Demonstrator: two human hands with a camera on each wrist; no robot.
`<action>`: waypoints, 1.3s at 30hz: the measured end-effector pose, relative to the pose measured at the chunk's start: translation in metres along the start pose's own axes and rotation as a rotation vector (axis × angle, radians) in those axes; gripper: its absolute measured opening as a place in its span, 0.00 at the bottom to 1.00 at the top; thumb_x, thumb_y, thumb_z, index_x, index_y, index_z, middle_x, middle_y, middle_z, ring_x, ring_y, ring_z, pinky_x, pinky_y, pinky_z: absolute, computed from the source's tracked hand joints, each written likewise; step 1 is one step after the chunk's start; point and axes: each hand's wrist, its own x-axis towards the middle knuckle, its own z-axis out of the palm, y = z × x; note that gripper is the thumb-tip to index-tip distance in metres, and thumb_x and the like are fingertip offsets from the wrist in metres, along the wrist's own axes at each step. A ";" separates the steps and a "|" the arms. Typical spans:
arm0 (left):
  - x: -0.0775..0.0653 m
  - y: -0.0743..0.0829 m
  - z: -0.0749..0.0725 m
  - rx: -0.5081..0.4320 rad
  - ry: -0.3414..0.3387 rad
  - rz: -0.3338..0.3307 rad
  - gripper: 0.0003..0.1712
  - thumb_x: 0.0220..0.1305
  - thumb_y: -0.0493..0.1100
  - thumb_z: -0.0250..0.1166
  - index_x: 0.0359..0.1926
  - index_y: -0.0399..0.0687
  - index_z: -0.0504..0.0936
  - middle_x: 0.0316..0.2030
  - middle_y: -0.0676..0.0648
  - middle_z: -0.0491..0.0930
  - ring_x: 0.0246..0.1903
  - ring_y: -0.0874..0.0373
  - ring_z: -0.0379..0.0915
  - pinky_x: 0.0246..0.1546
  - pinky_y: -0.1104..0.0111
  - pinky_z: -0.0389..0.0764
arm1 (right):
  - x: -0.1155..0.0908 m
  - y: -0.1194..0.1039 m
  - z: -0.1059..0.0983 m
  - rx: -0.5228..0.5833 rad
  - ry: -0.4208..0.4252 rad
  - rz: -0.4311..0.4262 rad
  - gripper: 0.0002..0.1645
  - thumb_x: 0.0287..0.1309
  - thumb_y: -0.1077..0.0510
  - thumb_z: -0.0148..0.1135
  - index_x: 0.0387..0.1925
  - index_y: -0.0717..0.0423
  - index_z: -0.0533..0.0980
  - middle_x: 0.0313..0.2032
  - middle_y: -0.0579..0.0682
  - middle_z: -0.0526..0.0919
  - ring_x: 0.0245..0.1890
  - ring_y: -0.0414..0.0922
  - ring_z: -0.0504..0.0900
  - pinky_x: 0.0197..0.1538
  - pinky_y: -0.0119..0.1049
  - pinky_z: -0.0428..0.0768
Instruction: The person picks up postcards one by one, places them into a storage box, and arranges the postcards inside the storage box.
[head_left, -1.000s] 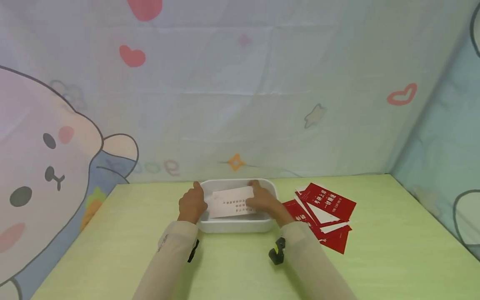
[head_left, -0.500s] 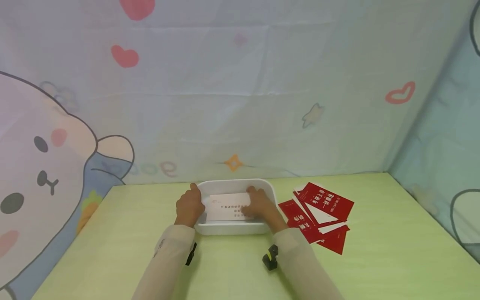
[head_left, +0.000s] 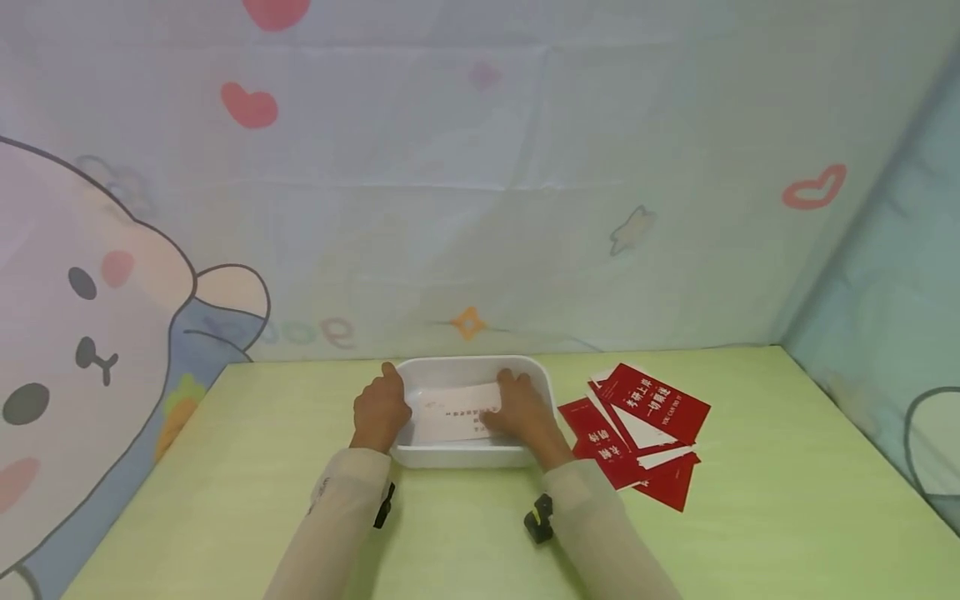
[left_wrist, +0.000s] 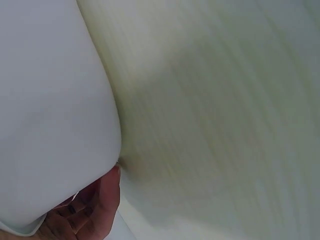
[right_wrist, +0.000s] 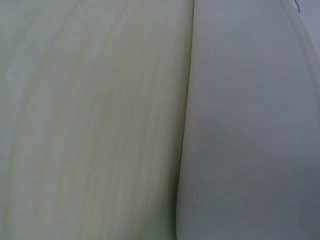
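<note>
In the head view a white rectangular tray (head_left: 468, 457) stands near the back of the table. My left hand (head_left: 381, 411) holds its left end, thumb up along the rim. The left wrist view has that hand's curled fingers (left_wrist: 102, 205) against the tray's outer wall (left_wrist: 55, 110). Inside the tray lies a pale printed card (head_left: 450, 412), slightly skewed. My right hand (head_left: 525, 412) reaches over the right rim and grips the card's right end, thumb across its face. The right wrist view shows the tray's wall (right_wrist: 250, 130), but no hand.
Right of the tray, several red cards (head_left: 656, 404) with white lettering lie in an overlapping pile, white edges showing between them. The green table (head_left: 772, 483) ends at a patterned cloth backdrop (head_left: 420, 208). A black wrist device (head_left: 538, 518) hangs below the right sleeve.
The card has shifted a little within the tray and turned slightly, with my right hand on it. My left hand stays at the tray's left end. The red cards lie as before.
</note>
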 end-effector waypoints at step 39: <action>-0.001 -0.002 0.002 0.001 0.004 0.014 0.34 0.62 0.35 0.62 0.66 0.31 0.60 0.41 0.34 0.83 0.34 0.43 0.83 0.36 0.52 0.82 | -0.002 -0.008 0.000 -0.118 -0.059 -0.003 0.28 0.54 0.54 0.70 0.48 0.70 0.72 0.41 0.60 0.73 0.40 0.52 0.70 0.52 0.49 0.75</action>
